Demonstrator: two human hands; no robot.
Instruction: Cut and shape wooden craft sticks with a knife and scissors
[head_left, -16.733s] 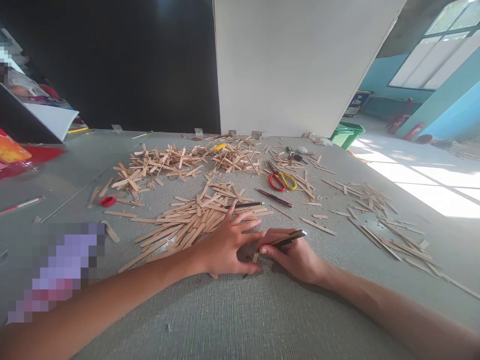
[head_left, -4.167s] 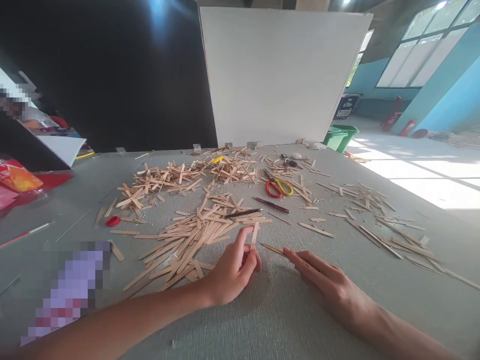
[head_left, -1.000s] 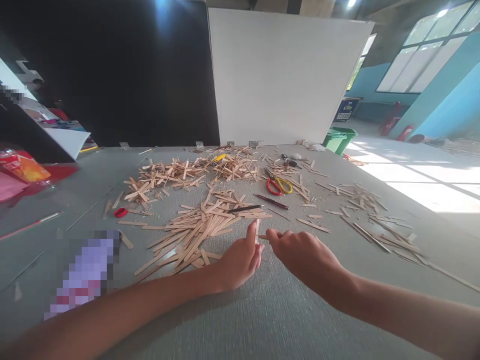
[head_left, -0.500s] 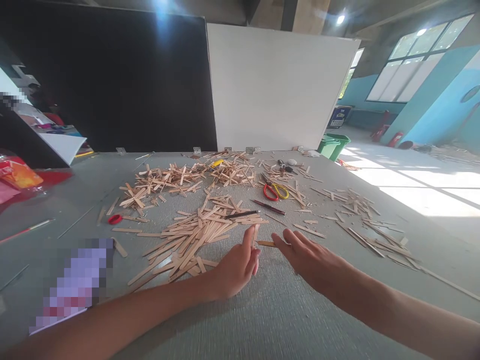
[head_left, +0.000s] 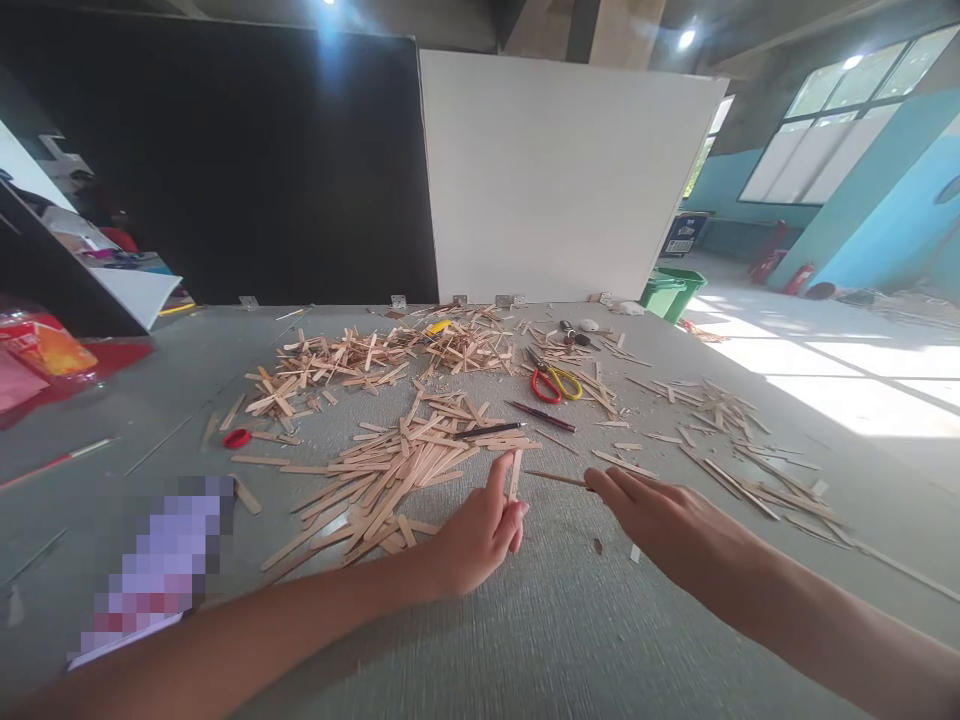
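My left hand [head_left: 487, 535] is closed on a short wooden stick [head_left: 515, 476], held upright between finger and thumb. To its right, my right hand [head_left: 637, 510] grips one end of a thin wooden strip [head_left: 556, 479], whose pointed tip reaches left and stops just short of the held stick. A pile of loose wooden sticks [head_left: 405, 460] lies left of and behind my left hand, with a black pen [head_left: 489, 431] on top. Below my right hand, a small dark piece [head_left: 598, 546] and a pale scrap [head_left: 635, 553] rest on the grey table [head_left: 480, 660].
Scissors with red and yellow handles [head_left: 555, 384] and a dark red pen [head_left: 541, 416] lie beyond the hands. A red ring [head_left: 236, 438] is at left, near a blurred purple item [head_left: 169, 570]. More sticks [head_left: 720, 410] are scattered right; black and white panels [head_left: 562, 180] stand behind.
My right hand has moved right, away from my left hand, and more of its wooden strip shows. The small dark piece and pale scrap are now visible below it. The view has shifted slightly.
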